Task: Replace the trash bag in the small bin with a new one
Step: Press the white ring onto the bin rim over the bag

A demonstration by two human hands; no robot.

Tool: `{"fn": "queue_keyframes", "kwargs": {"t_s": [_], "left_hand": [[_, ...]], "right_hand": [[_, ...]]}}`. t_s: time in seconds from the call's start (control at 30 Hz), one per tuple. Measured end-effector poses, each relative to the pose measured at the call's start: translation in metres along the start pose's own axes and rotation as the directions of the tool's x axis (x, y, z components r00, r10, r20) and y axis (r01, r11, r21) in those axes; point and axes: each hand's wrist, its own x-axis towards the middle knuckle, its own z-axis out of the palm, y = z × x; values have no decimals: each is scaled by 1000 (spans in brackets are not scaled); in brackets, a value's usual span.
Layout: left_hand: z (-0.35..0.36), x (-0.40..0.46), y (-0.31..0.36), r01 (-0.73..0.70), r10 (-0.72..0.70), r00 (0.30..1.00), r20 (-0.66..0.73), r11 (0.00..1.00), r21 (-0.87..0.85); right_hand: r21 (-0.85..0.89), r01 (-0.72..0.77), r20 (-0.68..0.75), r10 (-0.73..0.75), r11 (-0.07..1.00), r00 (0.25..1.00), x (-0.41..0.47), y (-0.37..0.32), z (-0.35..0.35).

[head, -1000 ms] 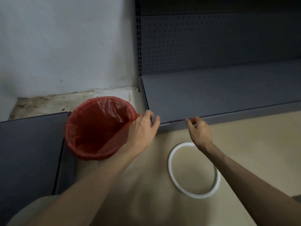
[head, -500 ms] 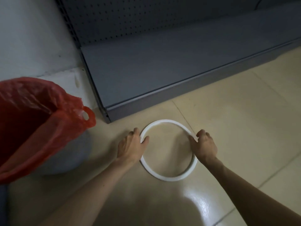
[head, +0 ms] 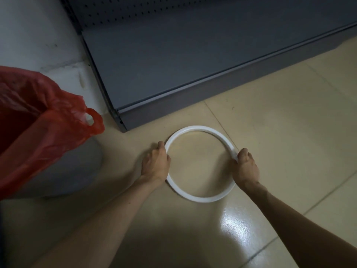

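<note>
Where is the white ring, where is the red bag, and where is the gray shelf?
white ring [head: 201,199]: head view, near edge of the hoop.
red bag [head: 58,120]: head view, crinkled side below the handle.
gray shelf [head: 173,60]: head view, flat top.

The floor [head: 280,132] has beige shiny tiles with a light reflection. A dark grey metal shelf [head: 173,55] stands against the white wall [head: 29,26].

So the small grey bin [head: 63,171] sits on the floor at the left, lined with a crinkly red trash bag [head: 36,117], one handle loop flopping over the rim. Its white ring [head: 201,198] lies flat on the tiles just beside it, off the bin.
</note>
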Motion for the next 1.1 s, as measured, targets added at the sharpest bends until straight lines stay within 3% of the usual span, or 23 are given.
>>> {"fn": "queue_keyframes", "kwargs": {"t_s": [0.23, 0.43, 0.77, 0.9, 1.1], "left_hand": [[-71, -7, 20, -55, 45, 995, -86, 992, -113], [-172, -15, 29, -95, 58, 968, -244, 985, -143], [-312, -60, -80, 104, -179, 881, -439, 977, -188], [-333, -96, -138, 234, -297, 825, -481, 954, -188], [-337, -135, -202, 380, -450, 779, -437, 893, -242]], "right_hand": [[129, 204, -266, -165, 970, 950, -9, -28, -73], [141, 378, -348, -311, 915, 884, -7, -95, -155], [100, 617, -251, -580, 781, 775, -22, -282, -182], [119, 721, -142, -707, 683, 693, -50, -342, -158], [118, 843, -32, -846, 526, 532, -80, -399, -120]]}}
